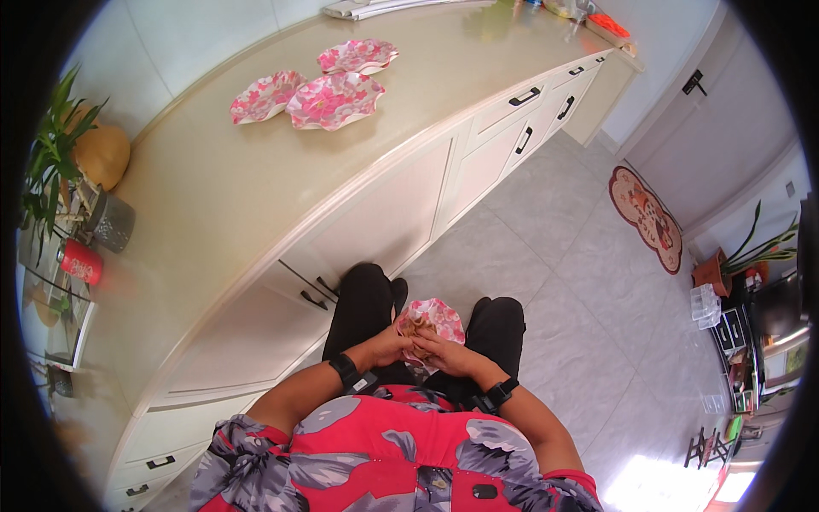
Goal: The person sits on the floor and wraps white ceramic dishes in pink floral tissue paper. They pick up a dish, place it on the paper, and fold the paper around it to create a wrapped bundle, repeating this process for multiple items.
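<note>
A pink floral dish with a wavy rim (446, 318) is between my knees, below the counter's height. Brown, crinkled contents (417, 328) fill part of it. My left hand (388, 346) is wrapped around the dish's left side. From the right, my right hand (448, 356) reaches over the near rim, its fingers against the brown contents. Whether those fingers grip any of it cannot be made out. Three matching dishes, a left one (265, 97), a front one (335, 101) and a back one (358, 56), stand close together on the counter.
The beige counter (211, 192) curves past my left side, above white cabinet doors (390, 205) with black handles. A red can (82, 261), a grey pot (114, 221) and a leafy plant (54, 153) stand at its left end. A scalloped mat (646, 219) lies near the door.
</note>
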`<state>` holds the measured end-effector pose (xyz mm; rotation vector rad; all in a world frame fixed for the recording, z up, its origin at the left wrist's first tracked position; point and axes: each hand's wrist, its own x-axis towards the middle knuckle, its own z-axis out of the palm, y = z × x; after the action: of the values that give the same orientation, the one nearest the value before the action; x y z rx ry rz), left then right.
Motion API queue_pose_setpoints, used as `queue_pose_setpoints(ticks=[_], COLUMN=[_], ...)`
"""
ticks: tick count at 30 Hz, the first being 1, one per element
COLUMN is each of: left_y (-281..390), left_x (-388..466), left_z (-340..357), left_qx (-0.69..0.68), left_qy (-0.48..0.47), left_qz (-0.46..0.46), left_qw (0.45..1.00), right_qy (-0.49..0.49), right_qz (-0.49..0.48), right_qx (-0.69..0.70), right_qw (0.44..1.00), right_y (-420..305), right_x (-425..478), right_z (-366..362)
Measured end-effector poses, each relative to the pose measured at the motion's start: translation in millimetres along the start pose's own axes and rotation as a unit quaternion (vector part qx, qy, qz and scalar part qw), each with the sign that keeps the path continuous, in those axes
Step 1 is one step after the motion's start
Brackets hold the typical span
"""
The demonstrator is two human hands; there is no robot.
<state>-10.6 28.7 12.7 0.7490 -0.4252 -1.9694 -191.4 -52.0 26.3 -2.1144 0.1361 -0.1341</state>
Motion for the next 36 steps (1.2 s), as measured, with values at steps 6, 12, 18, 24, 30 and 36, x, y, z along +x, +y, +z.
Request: queue_pose_setpoints(ticks=[6,12,18,24,30,36], left_y=[-3,0,4,7,2,7], left_x=[8,-1,2,0,1,0], left_z=[-5,-7,6,-6,-1,-2], left_qx=[-0.013,0.009,0.005,0.019,0.027,0.000], left_qy=[0.044,-0.020,0.011,-0.086,0.005,-0.031], left_qz=[-0.034,-0.004,0.008,-0.002,-0.001,0.012], left_qw=[0.998,1.000,1.000,0.996,1.000,0.999], right_qy=[0.099,0.040,0.115,0.039,0.103,0.092], right_qz=[0.071,-0.016,0.056,0.003,0.051,0.015], right_qx=[-0.125,0.034,-0.140,-0.007,-0.120,-0.022], right_qw=[0.985,0.998,0.982,0.999,0.986,0.995], right_y=[21,-14,9,-9,7,-6], right_x=[-4,6,3,6,0,13], right_z=[0,0,-8,1,-4,3])
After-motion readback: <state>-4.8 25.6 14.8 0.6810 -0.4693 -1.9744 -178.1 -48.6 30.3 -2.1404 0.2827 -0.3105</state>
